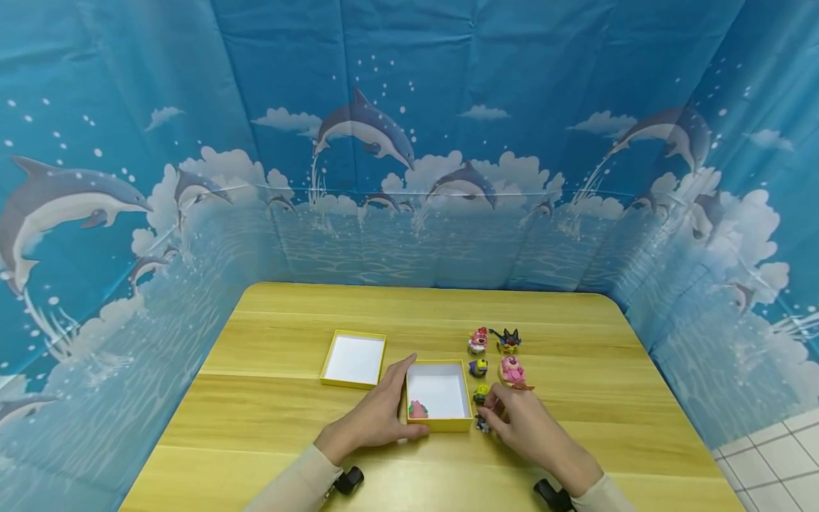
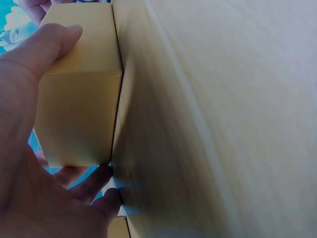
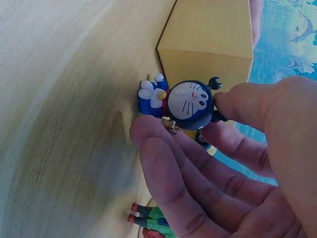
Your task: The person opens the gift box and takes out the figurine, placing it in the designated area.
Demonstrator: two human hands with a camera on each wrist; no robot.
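An open yellow box [image 1: 439,425] with a white inside stands on the table, and a small pink figurine [image 1: 418,409] lies in its near left corner. My left hand [image 1: 377,411] grips the box at its near left corner, thumb [image 2: 64,42] on the front wall and fingers along the left side. Beside the box's right wall, my right hand [image 1: 527,427] pinches a small blue-and-white cat figurine [image 3: 190,105] by its dark-hooded head. It stays upright, close to the tabletop; whether it touches the wood I cannot tell. A yellow-green figurine [image 1: 481,393] is just beyond the fingertips.
Left of the box lies its yellow-edged lid [image 1: 354,359], white inside up. Further figurines stand to the right: a pink bear [image 1: 512,370], a yellow-and-purple one [image 1: 478,368], a black-eared one [image 1: 509,339] and a pink-and-red one [image 1: 478,341]. A dolphin-print curtain [image 1: 409,235] hangs behind the wooden table [image 1: 269,427].
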